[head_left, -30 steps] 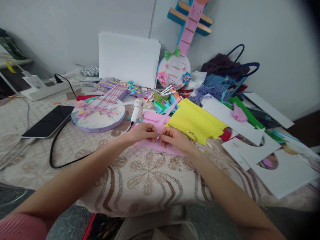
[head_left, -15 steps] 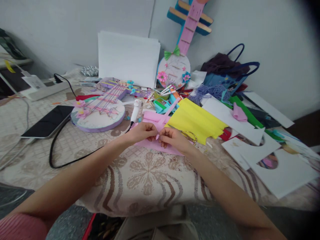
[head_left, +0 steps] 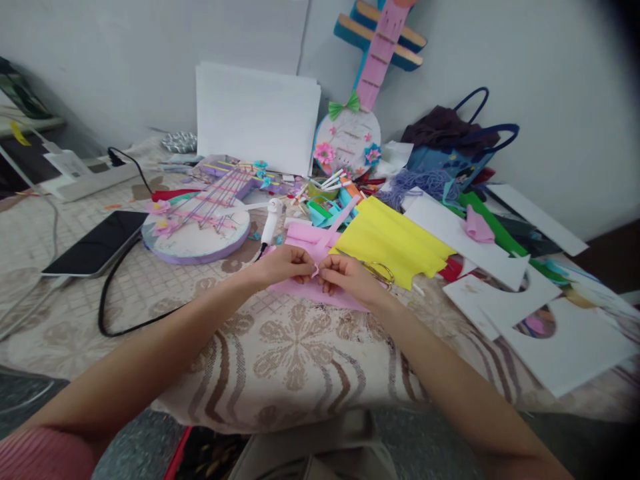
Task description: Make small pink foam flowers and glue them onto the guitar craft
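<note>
Over the pink crepe paper [head_left: 313, 289], my left hand [head_left: 287, 262] and my right hand [head_left: 345, 275] meet fingertip to fingertip. Both are closed in a pinch on a small piece of pink paper [head_left: 315, 270], of which only a bit shows between the fingers. A long pink strip [head_left: 339, 224] slants up and away behind the hands; whether it joins the pinched piece I cannot tell. Gold-handled scissors [head_left: 382, 273] lie just right of my right hand, partly on a yellow crepe sheet [head_left: 395, 237]. Beyond my left hand stands a white glue gun [head_left: 271, 223] with a black cord.
A purple-rimmed craft instrument [head_left: 200, 233] with strings lies at left, beside a black tablet [head_left: 97, 243]. Another decorated instrument [head_left: 347, 137] leans on the wall. White cut boards [head_left: 565, 340] cover the right side. A blue bag [head_left: 445, 160] stands behind purple yarn [head_left: 415, 187].
Less of the pink piece shows between my fingertips, and its end now looks curled. Both hands stay almost in the same place; the things around them have not moved.
</note>
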Tool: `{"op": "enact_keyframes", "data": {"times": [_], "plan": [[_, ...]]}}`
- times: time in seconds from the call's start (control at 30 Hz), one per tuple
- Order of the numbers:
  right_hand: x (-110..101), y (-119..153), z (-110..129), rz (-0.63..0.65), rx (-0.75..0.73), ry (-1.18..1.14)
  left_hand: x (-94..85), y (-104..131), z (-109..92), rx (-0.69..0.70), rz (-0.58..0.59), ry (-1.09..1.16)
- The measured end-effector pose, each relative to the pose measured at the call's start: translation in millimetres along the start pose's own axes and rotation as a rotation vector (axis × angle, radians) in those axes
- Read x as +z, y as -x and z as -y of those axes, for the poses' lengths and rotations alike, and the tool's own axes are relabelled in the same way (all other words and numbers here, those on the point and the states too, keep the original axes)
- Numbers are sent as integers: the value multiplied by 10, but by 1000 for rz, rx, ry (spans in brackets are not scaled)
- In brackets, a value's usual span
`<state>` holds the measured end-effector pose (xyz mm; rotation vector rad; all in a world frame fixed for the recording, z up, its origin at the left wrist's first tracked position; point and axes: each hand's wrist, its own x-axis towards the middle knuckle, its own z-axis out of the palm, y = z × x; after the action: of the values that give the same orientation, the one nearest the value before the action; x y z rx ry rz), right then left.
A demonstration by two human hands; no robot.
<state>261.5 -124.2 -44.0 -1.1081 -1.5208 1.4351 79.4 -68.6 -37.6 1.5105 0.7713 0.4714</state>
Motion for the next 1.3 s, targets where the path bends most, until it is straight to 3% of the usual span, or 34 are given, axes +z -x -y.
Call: {"op": "enact_keyframes", "data": {"times": [0.37, 0.6, 0.73, 1.0, 1.3], "plan": [[-27, 9, 63, -30, 4, 67, 49, 37, -80, -81, 7, 104], [-394, 70, 217, -273, -68, 325, 26, 36, -66, -64, 27, 137], [-525, 100, 204, -317, -24, 363, 12, 23, -48, -35, 59, 155], [-152, 66, 76, 10, 13, 170, 18, 19, -35, -10, 65, 151], [-24, 47, -8, -45, 2, 103, 50, 18, -33, -23, 48, 98]]}}
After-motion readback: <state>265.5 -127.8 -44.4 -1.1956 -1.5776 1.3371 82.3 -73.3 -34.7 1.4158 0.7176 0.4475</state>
